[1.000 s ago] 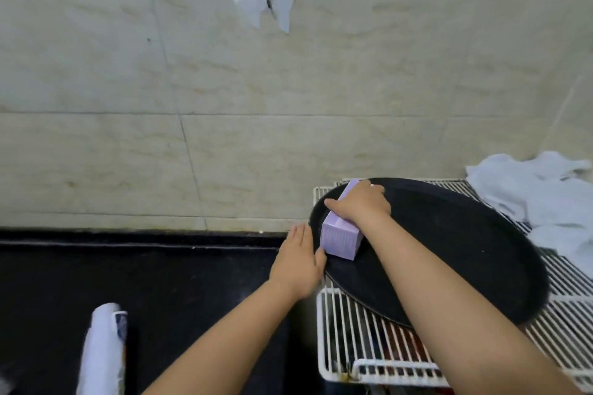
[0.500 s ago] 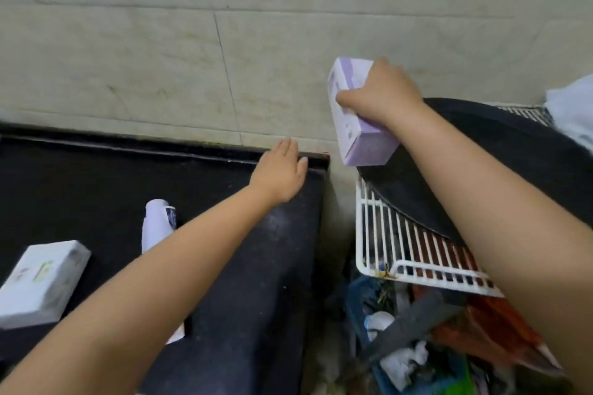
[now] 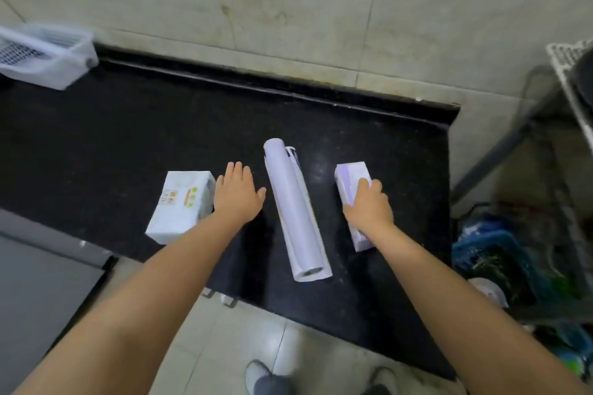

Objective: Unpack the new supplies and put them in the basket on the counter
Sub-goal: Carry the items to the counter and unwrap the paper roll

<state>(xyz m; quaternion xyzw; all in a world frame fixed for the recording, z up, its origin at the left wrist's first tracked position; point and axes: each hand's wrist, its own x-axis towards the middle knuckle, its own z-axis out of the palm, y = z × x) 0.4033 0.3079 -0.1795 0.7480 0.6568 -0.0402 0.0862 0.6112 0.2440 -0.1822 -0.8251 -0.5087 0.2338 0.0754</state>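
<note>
Three supplies lie on the black counter (image 3: 128,125). My right hand (image 3: 369,207) grips a long purple box (image 3: 351,179) that rests flat at the right. A white wrapped roll (image 3: 293,208) lies lengthwise in the middle. A white box with green and orange print (image 3: 181,202) sits at the left. My left hand (image 3: 237,194) hovers flat with fingers apart between the white box and the roll, holding nothing. A white perforated plastic basket (image 3: 54,69) stands at the far left back corner of the counter, blurred.
The tiled wall (image 3: 288,3) backs the counter. A white wire rack (image 3: 574,74) with a black tray stands at the right edge. Below it lies clutter around a blue crate (image 3: 494,253). A grey surface (image 3: 38,279) adjoins the counter at the left. My shoes show on the floor.
My right hand carried the purple box from the black tray on the rack down onto the counter. The view swung left and down; my left hand moved between the white box and the roll.
</note>
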